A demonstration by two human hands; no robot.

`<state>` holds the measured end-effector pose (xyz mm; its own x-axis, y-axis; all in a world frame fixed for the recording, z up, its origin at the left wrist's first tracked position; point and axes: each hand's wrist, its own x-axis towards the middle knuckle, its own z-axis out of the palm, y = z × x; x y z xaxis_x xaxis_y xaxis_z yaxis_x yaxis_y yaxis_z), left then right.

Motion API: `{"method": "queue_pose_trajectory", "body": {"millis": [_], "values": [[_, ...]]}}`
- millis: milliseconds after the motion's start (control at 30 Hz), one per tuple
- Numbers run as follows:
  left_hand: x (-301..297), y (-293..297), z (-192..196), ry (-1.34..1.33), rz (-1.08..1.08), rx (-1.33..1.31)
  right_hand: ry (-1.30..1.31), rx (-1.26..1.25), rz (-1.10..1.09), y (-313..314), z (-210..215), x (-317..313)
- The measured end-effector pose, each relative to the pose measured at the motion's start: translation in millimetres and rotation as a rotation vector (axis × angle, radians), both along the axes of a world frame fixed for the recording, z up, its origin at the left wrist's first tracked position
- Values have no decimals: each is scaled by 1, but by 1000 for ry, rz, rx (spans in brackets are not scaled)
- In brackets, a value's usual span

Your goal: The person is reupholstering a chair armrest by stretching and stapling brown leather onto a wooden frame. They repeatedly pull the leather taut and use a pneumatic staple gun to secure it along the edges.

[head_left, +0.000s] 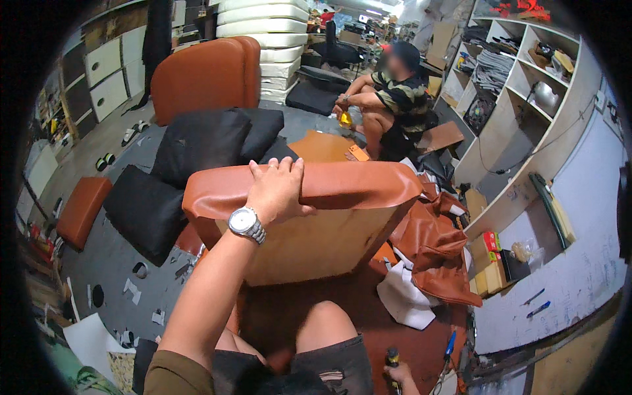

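The left hand (275,191) curls its fingers (280,168) over the top edge of the panel (309,224), wood half-wrapped in orange leather and standing before the knees, while the right hand (401,376) (cut off at the lower rim) grips a dark tool (392,359), its kind unclear

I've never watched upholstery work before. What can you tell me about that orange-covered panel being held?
The panel is a pale wooden board standing on edge, its bare wood face toward the camera. Glossy orange-brown leather-like covering wraps over its top edge and left corner. The left hand grips the top edge, fingers over the far side. More of the same covering lies crumpled at its right.
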<state>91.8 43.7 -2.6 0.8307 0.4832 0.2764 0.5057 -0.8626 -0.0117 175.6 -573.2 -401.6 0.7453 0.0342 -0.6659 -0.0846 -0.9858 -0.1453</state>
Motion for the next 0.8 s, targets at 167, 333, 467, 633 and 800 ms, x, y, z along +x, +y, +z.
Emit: {"method": "queue_pose_trajectory", "body": {"millis": [167, 333, 467, 633, 800], "values": [[6, 8, 3, 14, -8, -25, -306, 750, 125, 144, 70, 0], [7, 11, 7, 42, -11, -31, -533, 1125, 237, 300, 188, 3], [5, 10, 8, 63, -4, -19, -590, 1402, 187, 376, 258, -18], [4, 8, 2, 38, 2, 22, -643, 1555, 158, 425, 281, -30], [2, 7, 0, 35, 2, 5, -596, 1318, 189, 398, 245, -28]]}}
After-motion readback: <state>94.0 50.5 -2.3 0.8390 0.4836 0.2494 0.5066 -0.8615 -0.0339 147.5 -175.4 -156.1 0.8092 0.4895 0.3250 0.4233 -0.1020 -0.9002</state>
